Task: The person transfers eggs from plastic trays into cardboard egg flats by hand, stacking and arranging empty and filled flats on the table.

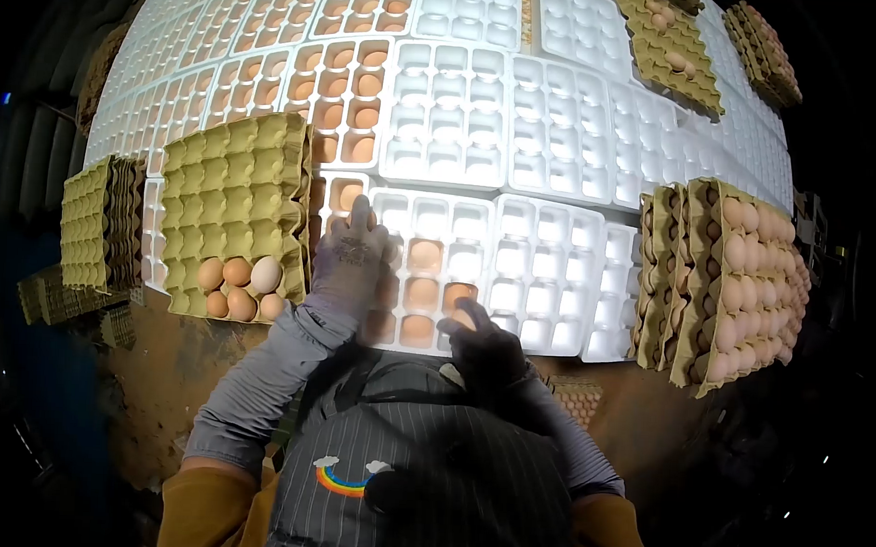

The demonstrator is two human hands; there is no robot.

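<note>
Both my hands wear dark gloves. My left hand (352, 258) is over the left column of a white foam tray (433, 208); its fingers point forward, and whatever lies under the palm is hidden. My right hand (484, 347) is at the front right of the same tray, fingers curled at a brown egg (463, 315). Several brown eggs (422, 293) sit in the tray's front cells. To the left, a stack of yellow-green pulp trays (231, 184) holds several eggs (237, 271) in its near rows, one of them paler.
Rows of foam trays (449, 110) cover the surface ahead, those at left filled with brown eggs (333, 114). Egg-filled pulp trays (754, 285) stand at right, empty ones (102, 223) at far left. More pulp trays (673, 45) lie at back right.
</note>
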